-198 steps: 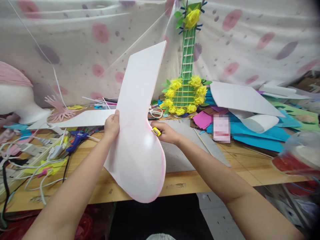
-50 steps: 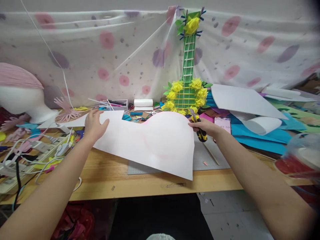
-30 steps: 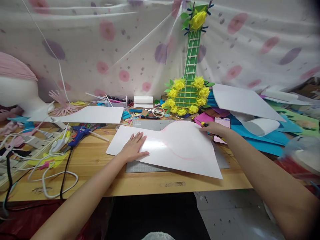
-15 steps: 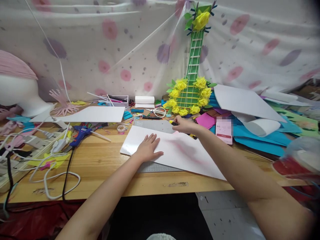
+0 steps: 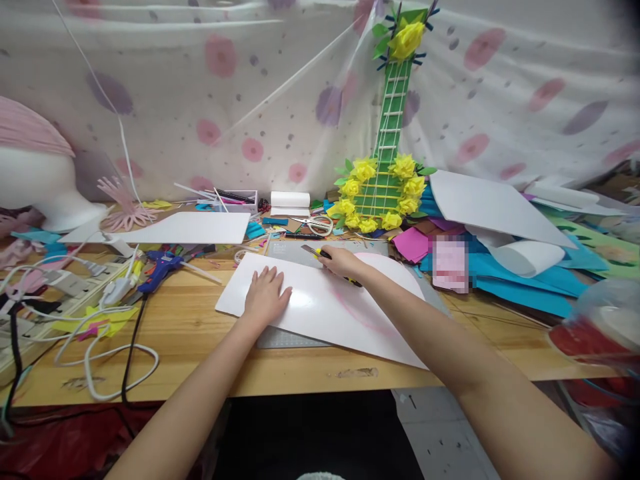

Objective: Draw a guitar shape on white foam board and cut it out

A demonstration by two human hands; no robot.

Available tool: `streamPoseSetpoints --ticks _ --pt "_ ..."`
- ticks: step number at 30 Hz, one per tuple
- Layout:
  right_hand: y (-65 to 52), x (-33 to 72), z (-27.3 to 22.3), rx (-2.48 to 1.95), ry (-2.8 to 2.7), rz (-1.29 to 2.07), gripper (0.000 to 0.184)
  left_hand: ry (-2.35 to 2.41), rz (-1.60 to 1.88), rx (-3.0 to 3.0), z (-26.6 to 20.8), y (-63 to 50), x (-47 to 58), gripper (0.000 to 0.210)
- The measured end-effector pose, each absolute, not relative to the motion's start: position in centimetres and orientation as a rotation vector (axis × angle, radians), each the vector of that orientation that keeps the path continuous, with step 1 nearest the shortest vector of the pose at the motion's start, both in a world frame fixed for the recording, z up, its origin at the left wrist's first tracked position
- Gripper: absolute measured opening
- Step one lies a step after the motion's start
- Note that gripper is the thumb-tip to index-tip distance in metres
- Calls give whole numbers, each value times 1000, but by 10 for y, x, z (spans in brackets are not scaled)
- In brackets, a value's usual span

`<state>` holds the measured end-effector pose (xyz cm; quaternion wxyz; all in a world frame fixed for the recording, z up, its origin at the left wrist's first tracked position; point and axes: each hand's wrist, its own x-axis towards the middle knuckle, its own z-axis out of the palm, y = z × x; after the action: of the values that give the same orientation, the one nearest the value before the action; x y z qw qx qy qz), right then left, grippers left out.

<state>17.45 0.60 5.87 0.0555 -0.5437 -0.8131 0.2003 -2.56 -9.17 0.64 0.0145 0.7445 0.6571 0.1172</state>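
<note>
My left hand lies flat with spread fingers on the left part of a white foam board. A pink curved line is drawn on the board's right part. My right hand is closed around a yellow and black utility knife; its blade points left, over the board's far edge. Whether the blade touches the board I cannot tell. Beneath the board is a grey cutting mat, showing at the near side, the far side and the right.
A blue glue gun and tangled cables lie left. Behind are scissors, another white board and a green paper guitar with yellow flowers. A phone and blue paper lie right.
The white board has shifted left, with my left hand on it. My right hand has moved left and slightly nearer with the knife, whose blade now shows. More of the mat shows at right.
</note>
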Motion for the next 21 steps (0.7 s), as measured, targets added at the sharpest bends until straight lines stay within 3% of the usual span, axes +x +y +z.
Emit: streamPoseSetpoints --ticks 4,8,11,18,21 --pt "6 181 51 -1739 -2481 633 28 1980 208 2349 -3 -91 -22 60" --pt "-2 190 49 -1682 -2518 817 56 1916 173 2399 -4 -87 -12 60" --pt "-10 190 46 -1637 -2587 738 69 1916 196 2416 -4 -84 -13 60" --pt "-17 175 46 -1720 -2540 678 63 2134 219 2336 -2 -72 -34 65" --pt "-12 178 53 -1775 -2512 817 55 2203 229 2300 -3 -73 -30 61"
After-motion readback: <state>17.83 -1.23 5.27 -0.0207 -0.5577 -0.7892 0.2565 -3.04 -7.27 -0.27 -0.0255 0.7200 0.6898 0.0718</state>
